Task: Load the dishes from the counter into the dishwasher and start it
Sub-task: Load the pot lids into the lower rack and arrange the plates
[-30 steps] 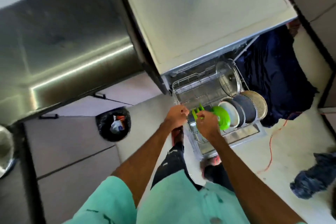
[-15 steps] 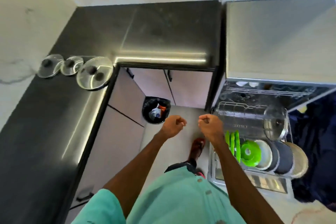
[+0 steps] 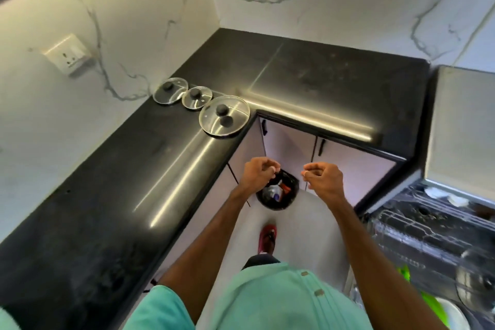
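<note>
Three glass pot lids with black knobs lie on the black counter [image 3: 107, 195] near its inner corner: a large lid [image 3: 224, 120], a small lid [image 3: 197, 97] and a medium lid [image 3: 170, 90]. My left hand [image 3: 258, 175] and my right hand [image 3: 322, 181] hang above the floor in front of the counter, fingers curled, holding nothing. At the right edge the dishwasher [image 3: 428, 225] stands open, its wire rack pulled out. A glass lid [image 3: 475, 285], green plastic pieces [image 3: 428, 305] and a white plate [image 3: 450, 315] show in the rack.
A black bin [image 3: 277, 191] with rubbish stands on the floor below my hands. Pale cabinet doors [image 3: 289, 147] with black handles run under the counter. Wall sockets [image 3: 68, 55] sit on the marble backsplash. My red sandal [image 3: 267, 237] is on the floor.
My view has swung left from the dishwasher rack to the counter corner. Both hands left the green item in the rack and now hang empty before the counter.
</note>
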`<state>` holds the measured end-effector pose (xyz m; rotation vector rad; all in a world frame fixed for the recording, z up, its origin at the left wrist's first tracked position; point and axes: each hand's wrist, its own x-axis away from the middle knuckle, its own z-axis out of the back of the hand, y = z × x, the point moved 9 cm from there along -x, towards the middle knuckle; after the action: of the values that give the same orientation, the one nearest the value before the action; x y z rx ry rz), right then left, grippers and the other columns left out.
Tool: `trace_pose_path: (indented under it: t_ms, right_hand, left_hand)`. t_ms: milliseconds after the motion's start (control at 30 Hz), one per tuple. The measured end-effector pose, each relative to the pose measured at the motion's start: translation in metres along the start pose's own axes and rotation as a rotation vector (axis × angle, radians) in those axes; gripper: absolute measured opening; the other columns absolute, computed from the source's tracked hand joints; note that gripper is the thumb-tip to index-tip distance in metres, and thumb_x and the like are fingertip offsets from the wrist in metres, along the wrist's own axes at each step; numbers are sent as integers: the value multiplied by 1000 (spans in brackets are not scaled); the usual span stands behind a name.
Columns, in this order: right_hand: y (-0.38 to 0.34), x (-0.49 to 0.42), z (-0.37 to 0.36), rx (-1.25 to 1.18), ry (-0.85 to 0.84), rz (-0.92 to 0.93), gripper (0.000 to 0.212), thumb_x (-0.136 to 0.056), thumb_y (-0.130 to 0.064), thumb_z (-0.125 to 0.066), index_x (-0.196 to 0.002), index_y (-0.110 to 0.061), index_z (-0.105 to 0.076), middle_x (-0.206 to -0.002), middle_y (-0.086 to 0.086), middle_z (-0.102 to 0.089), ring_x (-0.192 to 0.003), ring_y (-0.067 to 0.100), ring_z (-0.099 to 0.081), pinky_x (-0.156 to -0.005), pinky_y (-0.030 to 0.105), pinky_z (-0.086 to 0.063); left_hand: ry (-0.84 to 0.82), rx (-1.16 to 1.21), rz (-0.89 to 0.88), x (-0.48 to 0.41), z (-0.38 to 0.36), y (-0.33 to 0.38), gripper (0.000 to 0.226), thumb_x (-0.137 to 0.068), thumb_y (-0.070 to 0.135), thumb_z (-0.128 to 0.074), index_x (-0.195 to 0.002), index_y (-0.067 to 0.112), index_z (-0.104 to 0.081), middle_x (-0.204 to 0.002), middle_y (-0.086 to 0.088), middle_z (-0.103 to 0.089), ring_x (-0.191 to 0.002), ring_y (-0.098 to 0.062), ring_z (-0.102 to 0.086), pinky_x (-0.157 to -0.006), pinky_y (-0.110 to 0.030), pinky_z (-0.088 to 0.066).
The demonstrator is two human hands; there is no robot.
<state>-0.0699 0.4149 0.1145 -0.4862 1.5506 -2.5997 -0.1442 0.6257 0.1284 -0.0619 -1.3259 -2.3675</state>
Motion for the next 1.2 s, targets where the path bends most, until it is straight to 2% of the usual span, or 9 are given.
trace_pose_path:
  t_ms: [100,267,333,500,667,800,967,1067,1200]
  right_hand:
    - [-33,-37,-41,0,-62,31,11,-81,-17,-80,-90,-22,-76,-80,-2,-77,-74,14,-74,-77,41,-63]
    - [-80,-104,-114,13,-165,17,11,-82,-17,-80,-92,-17,-76,-76,-2,-76,-71,16,-74,-67,34,-63]
    - [-90,-130,-145,5,-193,2,10,-81,-18,-79,-91,-18,-76,-74,-1,-76,-71,17,-75,-69,39,-63]
    - [-102,-163,-218,114,-271,-5,13,-78,-19,-78,-91,-21,-74,-72,-6,-74,-72,11,-72,-78,41,-62]
    - [-128,-187,-252,179,-258,46,35,-77,-23,-83,-109,-14,-71,-95,-4,-73,-82,9,-68,-85,29,-58]
    - [-170,-222,-275,269,-197,182,59,-75,-30,-85,-127,-12,-63,-120,6,-69,-110,20,-66,-98,36,-52]
    - [-198,-261,-328,507,-299,262,94,-73,-44,-83,-148,-14,-36,-148,13,-43,-138,32,-40,-113,45,-38]
    - [-198,-264,-356,663,-408,282,80,-79,-43,-79,-145,-21,-40,-145,12,-43,-135,30,-41,-111,43,-40]
    - [-202,-264,-360,779,-295,324,53,-86,-39,-74,-132,-25,-50,-132,7,-43,-124,25,-44,-97,37,-48]
  left_hand:
    - [88,-7,-5,-30,50,-9,20,-87,10,-60,-96,15,-78,-90,6,-78,-78,-3,-70,-72,-9,-51]
    - [225,59,117,-97,133,-69,18,-80,22,-57,-84,25,-74,-80,11,-77,-72,-4,-73,-80,-33,-61]
    - [269,64,181,-122,160,-98,19,-79,18,-56,-82,27,-72,-81,14,-76,-72,-5,-73,-78,-38,-62]
    - [291,-35,286,-162,204,-144,20,-77,18,-57,-85,25,-74,-84,11,-75,-78,-5,-70,-81,-31,-59]
    - [313,-56,330,-176,231,-159,22,-81,11,-58,-87,21,-76,-82,7,-73,-80,-8,-68,-72,-17,-50]
    - [354,-60,372,-191,256,-171,20,-79,13,-60,-87,22,-76,-79,9,-72,-79,-9,-67,-74,-24,-53]
    - [406,-75,397,-224,297,-180,25,-71,24,-50,-84,28,-71,-84,9,-72,-83,-15,-69,-80,-32,-58]
    - [432,-112,374,-245,317,-179,31,-72,25,-48,-93,25,-71,-89,6,-72,-87,-18,-68,-81,-35,-57]
    - [450,-174,350,-278,332,-168,28,-83,15,-55,-107,20,-68,-101,-1,-72,-96,-24,-67,-85,-37,-54]
